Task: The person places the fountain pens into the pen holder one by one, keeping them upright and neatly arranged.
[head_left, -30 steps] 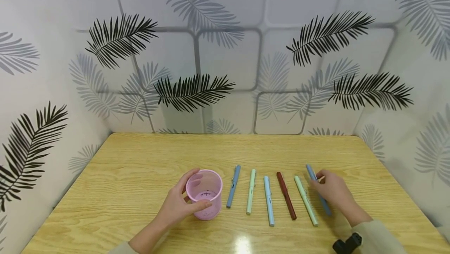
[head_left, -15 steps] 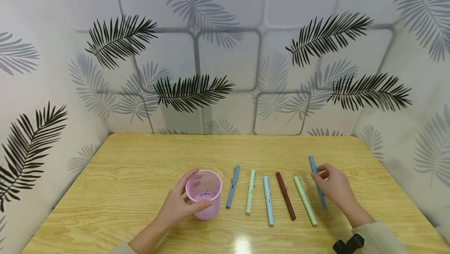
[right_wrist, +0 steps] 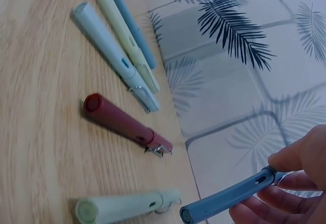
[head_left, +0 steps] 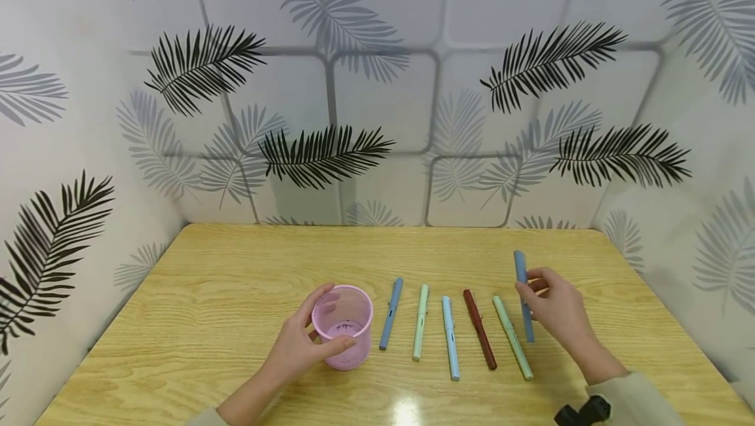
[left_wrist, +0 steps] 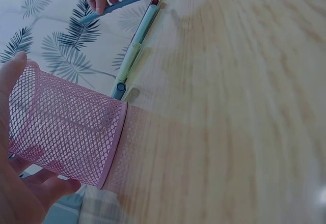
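A pink mesh pen cup (head_left: 349,354) stands upright on the table, and my left hand (head_left: 297,344) grips it round its side. The left wrist view shows the cup (left_wrist: 66,127) with its base on the wood. Over at the right, my right hand (head_left: 557,308) pinches a blue fountain pen (head_left: 522,269) between thumb and fingers, raised off the table. In the right wrist view that pen (right_wrist: 229,196) points its barrel end towards the other pens. Beside it on the table lies a green pen (head_left: 512,337), then a dark red pen (head_left: 480,329).
Further left lie a light blue pen (head_left: 451,337), another green pen (head_left: 421,321) and a darker blue pen (head_left: 391,313), the last one close to the cup. The wooden table (head_left: 248,262) ends at a leaf-patterned backdrop (head_left: 377,98) behind and at both sides.
My right hand has lifted the blue fountain pen from the table; the pen has risen and tilted more upright. My left hand and the cup stay where they were.
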